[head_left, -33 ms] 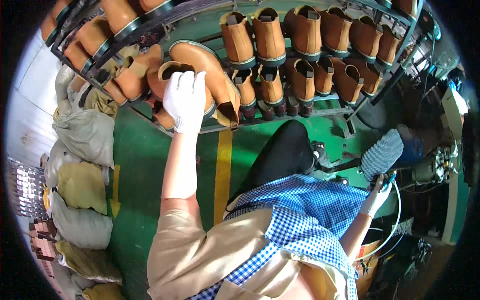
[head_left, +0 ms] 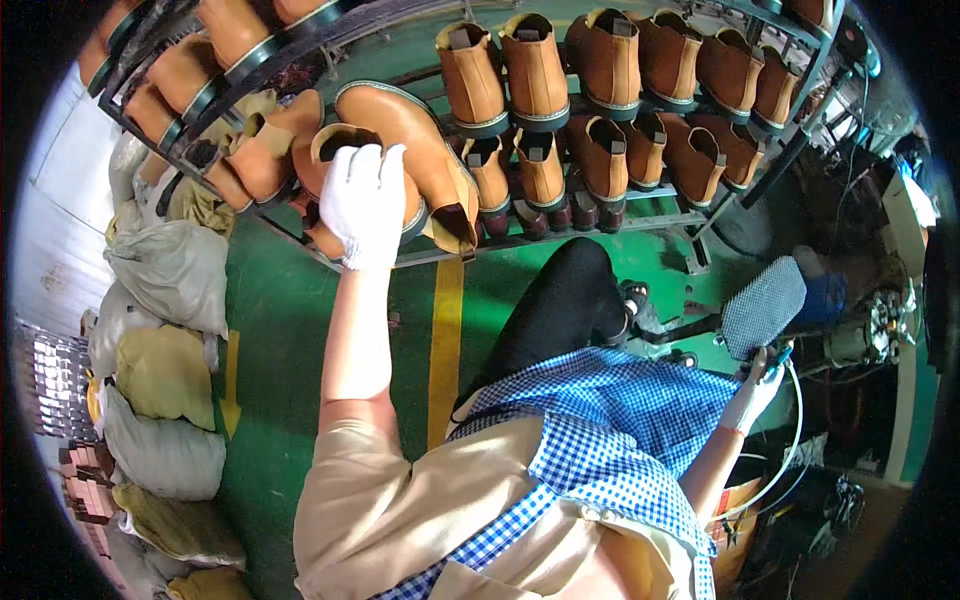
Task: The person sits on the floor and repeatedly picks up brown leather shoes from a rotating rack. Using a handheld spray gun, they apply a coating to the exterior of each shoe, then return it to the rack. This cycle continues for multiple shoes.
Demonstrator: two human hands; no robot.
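1. The tan boot lies tilted at the rack's front edge.
2. The left hand has its grip clamped on the boot's collar; lift it straight, clear of neighbouring boots.
3. The right hand grips a checked pad; keep it low.

Looks like a shoe factory floor, no question. There's a metal rack loaded with rows of tan and brown boots, the floor is painted green with a yellow line, and stuffed sacks are piled along the left side. Off to the right there's a machine with hoses and cables, so it's definitely a production workshop, not a shop.
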